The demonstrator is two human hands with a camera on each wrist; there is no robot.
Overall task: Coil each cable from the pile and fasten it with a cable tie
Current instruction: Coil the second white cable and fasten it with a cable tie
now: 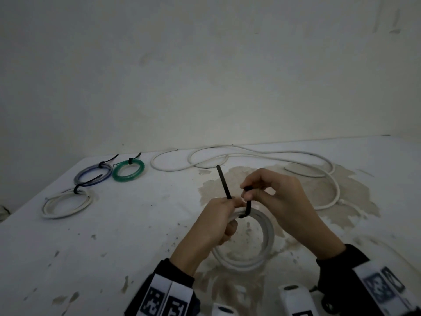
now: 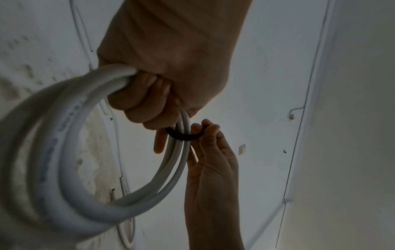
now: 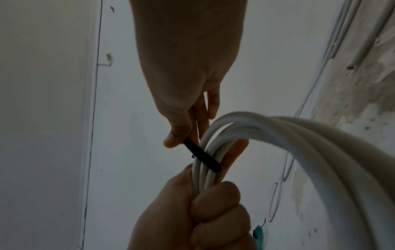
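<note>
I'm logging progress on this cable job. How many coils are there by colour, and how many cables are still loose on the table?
White coils: 2, one tied at the table's left, one held in the left hand's grip
Blue coil: 1
Green coil: 1
Loose white cable: at least 1; its strands overlap
Total: 5, if one

I read this as a bare, dim utility or workshop-like room rather than a lived-in home: a stained, chipped white table (image 1: 95,224) against a plain scuffed wall (image 1: 205,76), with cable conduit (image 3: 352,33) and a wall switch (image 2: 242,149) in my wrist views.
</note>
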